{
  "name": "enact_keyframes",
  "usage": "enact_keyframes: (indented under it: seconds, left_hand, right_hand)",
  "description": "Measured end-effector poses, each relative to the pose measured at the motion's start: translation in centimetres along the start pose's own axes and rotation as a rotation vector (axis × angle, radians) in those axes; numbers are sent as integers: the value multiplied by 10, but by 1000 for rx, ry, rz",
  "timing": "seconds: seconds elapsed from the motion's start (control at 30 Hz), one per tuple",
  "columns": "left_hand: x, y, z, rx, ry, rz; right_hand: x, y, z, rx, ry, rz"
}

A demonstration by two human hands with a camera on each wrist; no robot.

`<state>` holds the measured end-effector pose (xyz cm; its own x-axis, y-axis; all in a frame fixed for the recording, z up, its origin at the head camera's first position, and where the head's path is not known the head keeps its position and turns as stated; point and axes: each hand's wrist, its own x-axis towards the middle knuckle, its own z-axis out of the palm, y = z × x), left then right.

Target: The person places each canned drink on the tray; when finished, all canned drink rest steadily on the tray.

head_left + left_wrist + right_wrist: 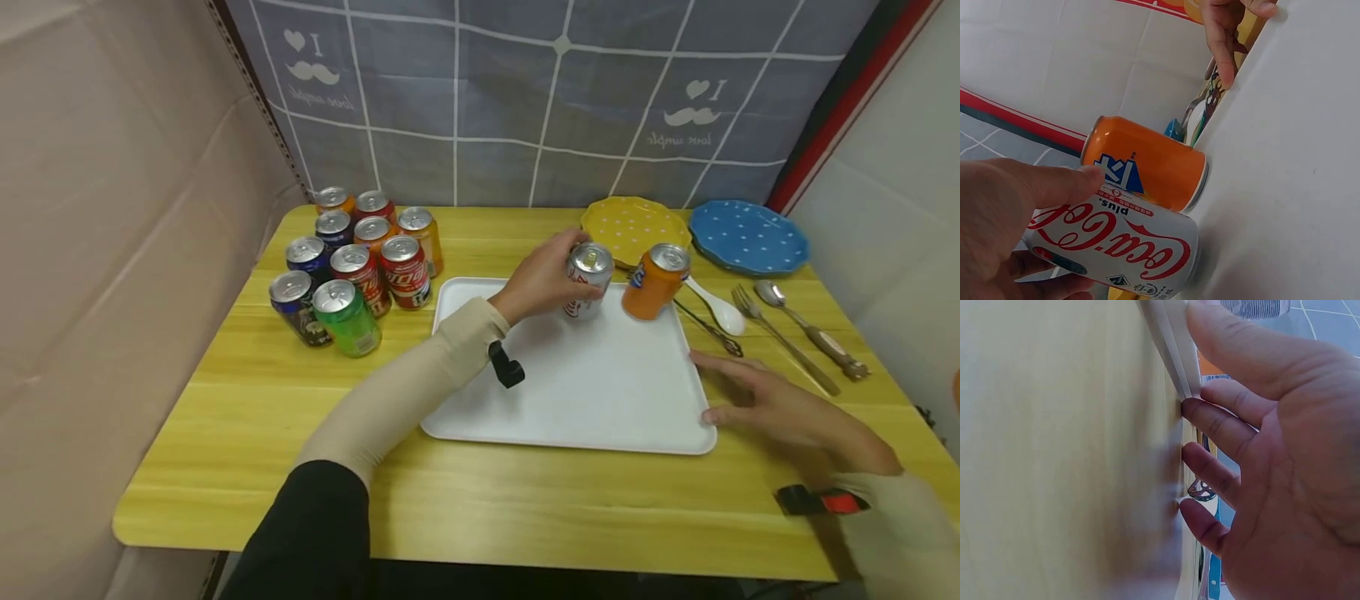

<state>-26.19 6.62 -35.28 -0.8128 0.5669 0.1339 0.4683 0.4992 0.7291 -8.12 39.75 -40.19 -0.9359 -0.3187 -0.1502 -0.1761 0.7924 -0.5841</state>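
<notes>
The left hand (542, 279) is gripping a white cola can (588, 279), fingers and thumb curled round its side, and is holding it upright at the far part of the white tray (585, 392). From the left wrist view the can's base is sitting on or just above the tray; contact cannot be confirmed. An orange soda can (654, 280) is standing just beside the grip, on the side away from the palm, the two cans close to touching.

The right hand (772, 400) is lying open, fingers straight, fingertips touching the tray's near right edge and the surface (247, 433).

Judgement: the placing step is nearing its end. The next move calls for a seated base, then a release without nudging the orange can.

Beyond the left wrist, a cluster of cans (352, 267) is waiting on the surface.
</notes>
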Motion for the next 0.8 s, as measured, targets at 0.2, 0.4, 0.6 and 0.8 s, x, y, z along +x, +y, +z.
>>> enact_keyframes:
  seconds: [0.2, 0.4, 0.6, 0.8]
  left_hand:
    - [12, 3, 11, 14, -33, -14]
    - [19, 6, 13, 31, -33, -36]
    - [24, 9, 17, 51, -35, -21]
    - [29, 11, 23, 51, -44, -15]
  right_hand:
    - [1, -1, 3, 5, 9, -11]
    - [1, -3, 3, -2, 19, -21]
    - [0, -2, 1, -10, 14, -14]
    - [-2, 1, 2, -13, 7, -15]
